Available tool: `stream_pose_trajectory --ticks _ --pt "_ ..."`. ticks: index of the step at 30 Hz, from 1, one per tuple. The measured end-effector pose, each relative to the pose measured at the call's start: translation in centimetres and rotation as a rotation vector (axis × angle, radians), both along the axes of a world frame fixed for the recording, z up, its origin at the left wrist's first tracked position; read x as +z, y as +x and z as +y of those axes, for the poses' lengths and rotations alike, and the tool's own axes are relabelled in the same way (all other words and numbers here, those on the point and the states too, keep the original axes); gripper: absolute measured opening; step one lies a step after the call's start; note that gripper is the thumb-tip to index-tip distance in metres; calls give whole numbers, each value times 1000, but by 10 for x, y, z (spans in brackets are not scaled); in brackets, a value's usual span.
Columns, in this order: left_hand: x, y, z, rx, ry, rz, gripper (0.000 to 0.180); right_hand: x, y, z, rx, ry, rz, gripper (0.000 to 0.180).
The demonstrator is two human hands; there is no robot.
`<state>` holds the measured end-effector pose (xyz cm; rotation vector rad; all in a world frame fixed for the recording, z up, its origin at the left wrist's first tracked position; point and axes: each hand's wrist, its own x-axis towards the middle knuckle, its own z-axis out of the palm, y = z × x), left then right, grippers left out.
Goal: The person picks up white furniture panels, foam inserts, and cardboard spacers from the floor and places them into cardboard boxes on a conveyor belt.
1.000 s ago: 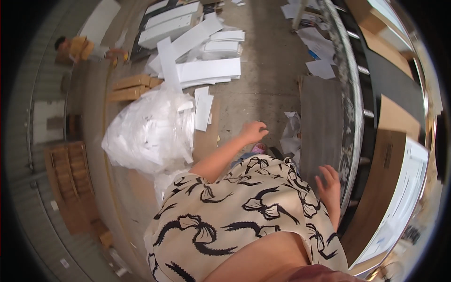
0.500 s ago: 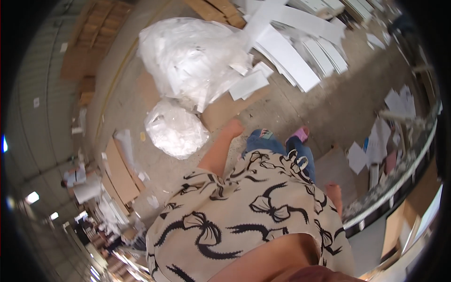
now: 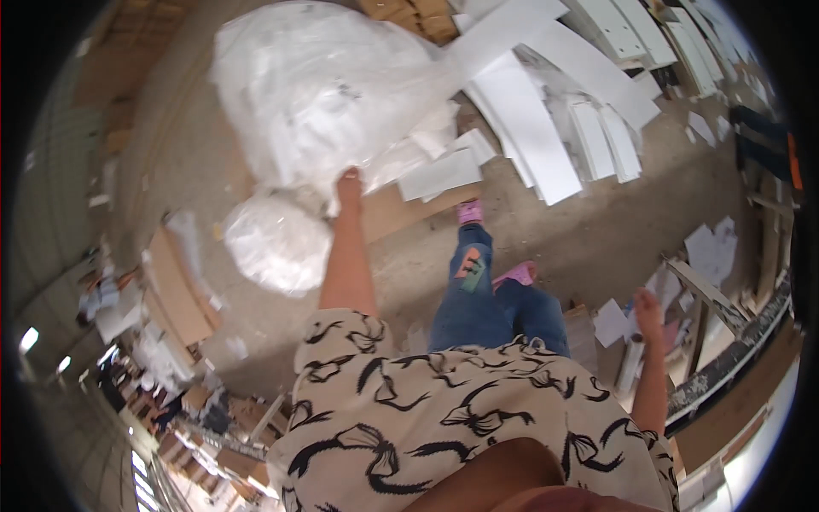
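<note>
My left hand (image 3: 348, 188) reaches forward to the lower edge of a large clear plastic bag (image 3: 324, 90) stuffed with white material, and its fingers close on the bag's plastic. A smaller filled plastic bag (image 3: 271, 243) lies just left of my left forearm. My right hand (image 3: 648, 305) hangs out to the right at my side, holding nothing, above scattered white sheets (image 3: 710, 247). My legs in blue jeans (image 3: 478, 294) and pink shoes (image 3: 470, 211) stand on the concrete floor.
A heap of long white boards (image 3: 546, 119) lies ahead and to the right. Flat brown cardboard (image 3: 179, 290) rests at the left, with more cardboard (image 3: 409, 13) beyond the big bag. A dark rail (image 3: 725, 358) curves along the right.
The view has swung to the left and the big bag has come closer. My left hand moved from open floor onto the bag's edge. My right hand stays at my side.
</note>
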<state>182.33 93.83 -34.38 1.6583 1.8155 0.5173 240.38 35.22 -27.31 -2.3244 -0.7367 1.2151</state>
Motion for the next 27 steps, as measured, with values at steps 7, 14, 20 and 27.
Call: stream_pose_trajectory --ticks 7,14,20,27 --pt "-57 154 79 467 -404 -647 30 -1 -40 26 225 -403 -9 26" --pt "-116 142 123 644 -427 -510 61 -118 77 218 418 -359 -141 36" --pt "-158 185 143 586 -386 -848 38 -272 175 399 652 -114 -302 33" --pt "-163 162 68 900 -326 -750 28 -365 159 576 337 -121 -93 39"
